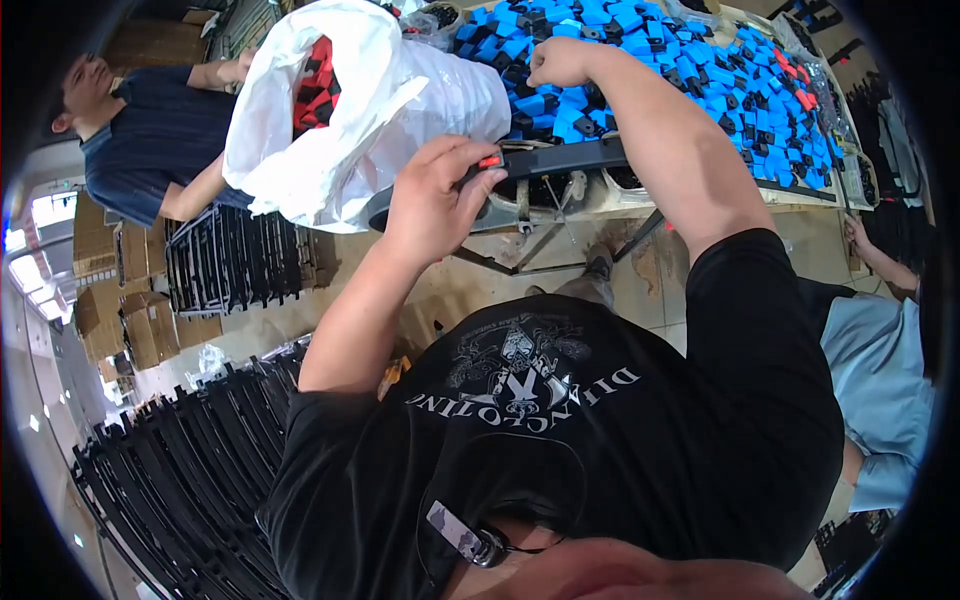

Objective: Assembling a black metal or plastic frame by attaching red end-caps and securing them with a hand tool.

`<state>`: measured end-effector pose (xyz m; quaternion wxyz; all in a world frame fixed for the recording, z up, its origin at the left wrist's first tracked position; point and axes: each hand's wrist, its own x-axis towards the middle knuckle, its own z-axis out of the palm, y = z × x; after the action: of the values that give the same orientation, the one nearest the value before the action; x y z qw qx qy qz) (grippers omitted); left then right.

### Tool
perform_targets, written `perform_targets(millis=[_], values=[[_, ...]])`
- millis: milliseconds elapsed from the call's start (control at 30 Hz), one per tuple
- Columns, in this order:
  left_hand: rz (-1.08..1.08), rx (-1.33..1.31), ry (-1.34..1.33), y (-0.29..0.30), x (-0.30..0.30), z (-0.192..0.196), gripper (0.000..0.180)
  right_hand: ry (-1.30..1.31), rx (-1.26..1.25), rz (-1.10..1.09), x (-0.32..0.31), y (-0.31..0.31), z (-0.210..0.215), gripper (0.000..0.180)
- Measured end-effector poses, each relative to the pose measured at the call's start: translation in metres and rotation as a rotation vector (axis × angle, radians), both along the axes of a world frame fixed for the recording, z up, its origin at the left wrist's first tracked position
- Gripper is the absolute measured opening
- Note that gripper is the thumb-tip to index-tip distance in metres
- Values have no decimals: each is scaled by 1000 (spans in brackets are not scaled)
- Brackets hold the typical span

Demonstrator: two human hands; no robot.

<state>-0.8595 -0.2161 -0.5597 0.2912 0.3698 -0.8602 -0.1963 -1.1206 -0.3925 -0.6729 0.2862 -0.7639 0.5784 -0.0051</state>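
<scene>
My left hand (435, 190) is closed around a long black plastic bar (570, 157), index finger above it and thumb below. Between those fingertips shows a small red piece (490, 160), next to a dark end; whether it is fixed to the bar I cannot tell. The bar runs along the near edge of the table. My right hand (562, 63) reaches over a large pile of blue and black plastic pieces (690, 85). Its fingers are curled together at the pile's left part, and what they hold, if anything, is hidden.
A white sack (440, 100) holding red and black pieces (318, 85) stands left of the pile. Beyond it a person in a dark shirt (150, 140) touches the sack. Black slatted parts (180, 460) are stacked at lower left. Another person (880, 370) is at the right.
</scene>
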Motion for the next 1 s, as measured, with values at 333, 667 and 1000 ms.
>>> perform_targets(millis=[333, 667, 1000], values=[[40, -12, -7, -1, 14, -17, 23, 5, 5, -57, -6, 1, -7, 43], [20, 218, -97, -4, 13, -4, 29, 22, 22, -65, -7, -3, -16, 39], [11, 1, -99, -4, 11, -11, 19, -49, 48, -117, 3, 14, 16, 35]])
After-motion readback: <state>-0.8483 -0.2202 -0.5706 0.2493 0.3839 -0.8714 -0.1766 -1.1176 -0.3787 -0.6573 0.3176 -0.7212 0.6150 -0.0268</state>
